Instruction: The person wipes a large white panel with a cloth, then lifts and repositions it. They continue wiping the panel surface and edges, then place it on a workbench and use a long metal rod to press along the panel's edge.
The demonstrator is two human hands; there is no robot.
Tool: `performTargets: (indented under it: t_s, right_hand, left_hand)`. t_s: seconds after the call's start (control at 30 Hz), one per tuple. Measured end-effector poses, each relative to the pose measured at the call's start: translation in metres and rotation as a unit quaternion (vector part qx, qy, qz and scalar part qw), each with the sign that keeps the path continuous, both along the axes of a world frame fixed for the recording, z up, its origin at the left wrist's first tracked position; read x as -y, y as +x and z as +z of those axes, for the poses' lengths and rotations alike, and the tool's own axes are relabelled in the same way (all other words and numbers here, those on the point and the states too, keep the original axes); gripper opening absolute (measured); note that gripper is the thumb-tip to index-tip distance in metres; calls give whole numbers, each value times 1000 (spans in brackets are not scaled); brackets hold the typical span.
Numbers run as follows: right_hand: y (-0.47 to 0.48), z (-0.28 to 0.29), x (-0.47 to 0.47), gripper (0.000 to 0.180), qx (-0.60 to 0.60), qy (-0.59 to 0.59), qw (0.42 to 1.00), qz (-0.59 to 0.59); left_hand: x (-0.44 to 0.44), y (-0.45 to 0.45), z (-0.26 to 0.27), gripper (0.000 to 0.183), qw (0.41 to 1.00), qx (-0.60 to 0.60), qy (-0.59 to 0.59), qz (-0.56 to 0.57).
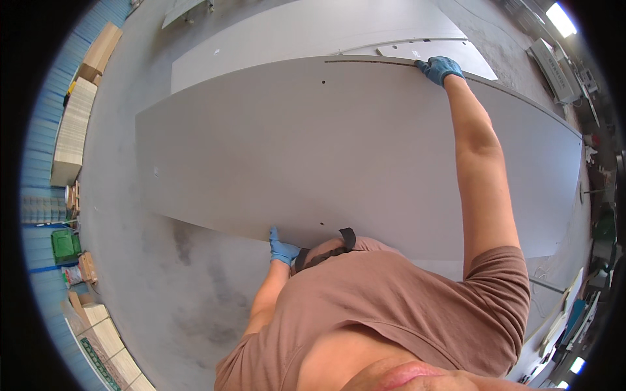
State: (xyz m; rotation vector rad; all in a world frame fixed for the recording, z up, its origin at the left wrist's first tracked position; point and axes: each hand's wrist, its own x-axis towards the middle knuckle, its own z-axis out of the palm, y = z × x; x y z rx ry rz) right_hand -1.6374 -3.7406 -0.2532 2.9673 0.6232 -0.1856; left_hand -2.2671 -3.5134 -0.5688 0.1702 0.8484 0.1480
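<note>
A long grey panel point(293, 146) with small round holes and a groove along its far edge spans the view in front of me. My right hand point(440, 70), in a blue work glove, grips that far edge at the upper right, arm stretched out. Near my waist, my left hand point(282, 249), also blue-gloved, is at the panel's near edge; one digit points up against it, and the other fingers are partly hidden, so its hold is unclear. Beyond lie another large pale panel point(234, 58) and a narrower drilled piece point(440, 53), partly covered by the panel I hold.
Stacked boards point(73, 132), a cardboard-coloured box point(100, 49), a green bin point(65, 245) and bundled strips point(105, 332) line the blue wall at left. A pale machine point(555, 71) stands at upper right. Grey concrete floor point(195, 293) shows at lower left.
</note>
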Motion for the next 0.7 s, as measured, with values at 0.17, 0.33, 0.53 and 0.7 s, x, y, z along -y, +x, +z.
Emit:
performTargets:
  t_s: [0.17, 0.33, 0.53, 0.7]
  right_hand:
    - [20, -5, -16, 72, -2, -26, 999, 23]
    - [24, -1, -27, 70, 1, -26, 999, 37]
    - [35, -18, -48, 74, 31, -59, 994, 81]
    - [43, -32, -79, 79, 73, -31, 991, 108]
  left_hand:
    - [5, 6, 7, 84, 999, -13, -32, 32]
    - [7, 5, 12, 81, 996, -54, -60, 46]
    - [4, 0, -9, 78, 997, 9, -35, 63]
    - [-5, -1, -9, 73, 976, -62, -136, 161]
